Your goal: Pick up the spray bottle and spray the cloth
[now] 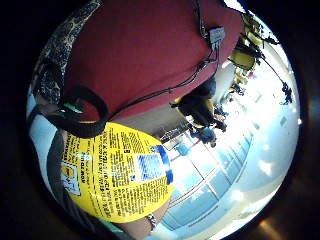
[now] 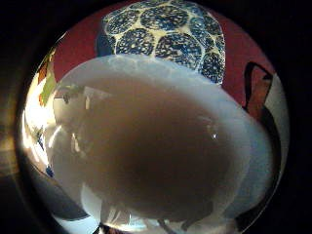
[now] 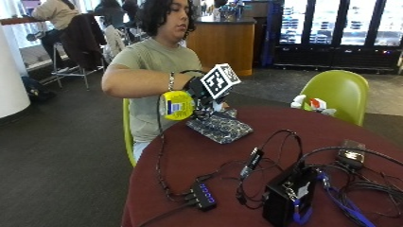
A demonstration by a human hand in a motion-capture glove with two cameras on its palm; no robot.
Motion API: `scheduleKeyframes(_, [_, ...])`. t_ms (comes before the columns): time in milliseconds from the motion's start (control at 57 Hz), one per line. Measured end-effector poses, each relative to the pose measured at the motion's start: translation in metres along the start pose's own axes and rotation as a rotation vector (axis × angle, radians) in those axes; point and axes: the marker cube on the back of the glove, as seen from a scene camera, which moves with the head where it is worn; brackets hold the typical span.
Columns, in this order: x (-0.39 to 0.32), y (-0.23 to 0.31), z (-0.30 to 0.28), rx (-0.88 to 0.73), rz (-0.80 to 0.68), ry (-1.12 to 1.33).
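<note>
Gloved right hand (image 3: 200,90) grasps the spray bottle (image 3: 177,105), a rounded body with a yellow, blue-patched printed label, held tilted above the folded blue-and-white patterned cloth (image 3: 220,126) on the maroon round table (image 3: 189,165).

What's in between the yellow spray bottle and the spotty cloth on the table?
Nothing: in the outside view the spray bottle, gripped by the gloved right hand, hangs just above the cloth, with only air between.

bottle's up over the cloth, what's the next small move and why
Probably squeeze the trigger. The gloved right hand holds the yellow-labelled spray bottle lifted off the dark red round table, right beside the blue patterned cloth, seemingly pointed at it.
</note>
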Motion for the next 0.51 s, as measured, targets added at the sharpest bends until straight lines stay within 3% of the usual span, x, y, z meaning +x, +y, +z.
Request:
scheduleKeyframes(123, [-0.01,0.005,-0.031,0.086,-0.032,-0.064])
scheduleKeyframes(246, [-0.022,0.006,-0.08,0.275,-0.119,-0.203])
scheduleKeyframes(509, [-0.096,-0.017,-0.162,0.57,-0.536,-0.754])
